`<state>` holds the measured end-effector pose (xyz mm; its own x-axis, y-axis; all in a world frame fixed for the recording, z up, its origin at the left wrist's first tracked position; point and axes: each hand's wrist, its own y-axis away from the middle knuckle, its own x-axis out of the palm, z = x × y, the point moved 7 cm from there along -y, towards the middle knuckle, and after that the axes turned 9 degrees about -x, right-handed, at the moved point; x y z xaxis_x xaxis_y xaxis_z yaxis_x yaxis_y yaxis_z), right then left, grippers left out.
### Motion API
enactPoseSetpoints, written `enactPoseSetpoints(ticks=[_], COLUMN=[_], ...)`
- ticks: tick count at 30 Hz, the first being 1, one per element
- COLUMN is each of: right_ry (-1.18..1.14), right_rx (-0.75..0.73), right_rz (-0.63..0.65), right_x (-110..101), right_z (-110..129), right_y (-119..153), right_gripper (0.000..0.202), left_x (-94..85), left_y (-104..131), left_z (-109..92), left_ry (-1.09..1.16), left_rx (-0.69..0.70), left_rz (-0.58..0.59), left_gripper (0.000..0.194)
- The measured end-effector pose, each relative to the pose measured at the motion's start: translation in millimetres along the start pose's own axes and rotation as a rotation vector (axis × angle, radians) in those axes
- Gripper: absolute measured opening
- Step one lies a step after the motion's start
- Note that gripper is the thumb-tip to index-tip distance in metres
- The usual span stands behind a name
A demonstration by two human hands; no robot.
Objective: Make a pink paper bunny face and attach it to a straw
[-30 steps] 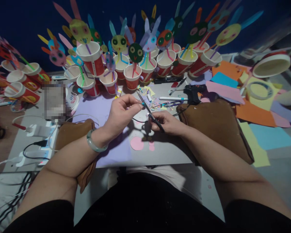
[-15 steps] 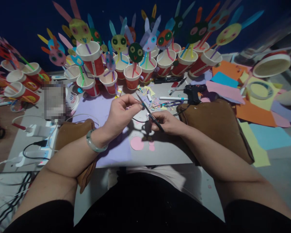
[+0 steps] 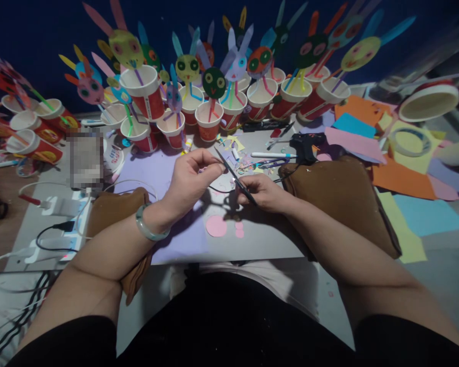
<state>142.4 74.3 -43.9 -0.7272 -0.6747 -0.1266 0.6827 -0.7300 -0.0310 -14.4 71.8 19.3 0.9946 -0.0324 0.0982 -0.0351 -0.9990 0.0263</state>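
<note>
My right hand (image 3: 262, 192) is wrapped round a pair of dark scissors (image 3: 235, 177), whose blades point up and to the left. The blade tips lie beside the fingertips of my left hand (image 3: 197, 176), which is closed in a pinch. What it pinches is too small to name. On the grey board (image 3: 252, 244) below my hands lie a pink paper circle (image 3: 216, 226) and smaller pink pieces (image 3: 239, 229). Small coloured paper scraps (image 3: 252, 162) are scattered just beyond the scissors.
Several red cups (image 3: 208, 122) with paper rabbit faces on straws stand along the back. A brown cushion (image 3: 336, 204) and coloured paper sheets (image 3: 428, 211) lie at the right. At the left are a power strip (image 3: 78, 221), cables and another brown cushion (image 3: 112, 211).
The scissors in my right hand have shifted very slightly up and to the left. My left hand has stayed almost still.
</note>
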Motion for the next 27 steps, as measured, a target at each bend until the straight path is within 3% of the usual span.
enactPoseSetpoints(ticks=[10,15,27], right_ry=[-0.082,-0.167,-0.146], right_rx=[-0.099,-0.089,-0.088], right_rz=[-0.236,-0.396,-0.469], right_x=[-12,-19,-17], right_z=[7,11,15], right_y=[0,5,9], right_gripper=[0.063,0.054,0.054], left_x=[2.8,9.1,18.8], left_y=[-2,-2,3], left_z=[8,17,37], left_ry=[0.003,-0.018,-0.088], left_rx=[-0.091,-0.143,-0.229], left_rz=[0.005,0.071,0.166], left_gripper=[0.009,0.01,0.014])
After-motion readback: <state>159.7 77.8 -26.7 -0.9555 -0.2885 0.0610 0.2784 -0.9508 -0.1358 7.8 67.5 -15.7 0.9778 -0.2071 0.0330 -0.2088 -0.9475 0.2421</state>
